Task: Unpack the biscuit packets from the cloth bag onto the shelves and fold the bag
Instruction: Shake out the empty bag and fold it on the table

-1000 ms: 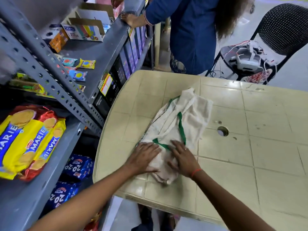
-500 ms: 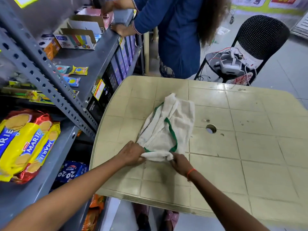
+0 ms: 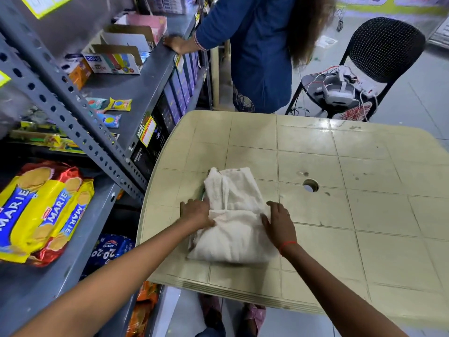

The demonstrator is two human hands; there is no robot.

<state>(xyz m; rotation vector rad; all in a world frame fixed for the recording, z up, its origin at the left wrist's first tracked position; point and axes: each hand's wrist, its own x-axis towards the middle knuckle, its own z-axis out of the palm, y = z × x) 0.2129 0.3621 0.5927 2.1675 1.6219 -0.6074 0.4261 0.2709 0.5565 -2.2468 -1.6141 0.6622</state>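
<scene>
The cream cloth bag (image 3: 233, 222) lies folded over on the beige plastic table (image 3: 340, 215), its near half doubled onto the far half, green trim mostly hidden. My left hand (image 3: 196, 212) presses flat on the bag's left edge. My right hand (image 3: 277, 222) rests flat on its right edge, a red thread round the wrist. Yellow and red Marie biscuit packets (image 3: 41, 210) lie stacked on the grey metal shelf (image 3: 80, 251) at the left. Blue 20-20 biscuit packets (image 3: 109, 251) sit on the shelf below.
A person in a blue top (image 3: 257, 45) stands beyond the table with a hand on the upper shelf. A black chair (image 3: 384, 57) carries a white headset and wires. The table has a round hole (image 3: 310, 185). Small boxes and sachets fill the upper shelves.
Both hands lifted the bag's near end and folded it away from me over the rest. They now lie flat on the sides of the smaller folded bundle.
</scene>
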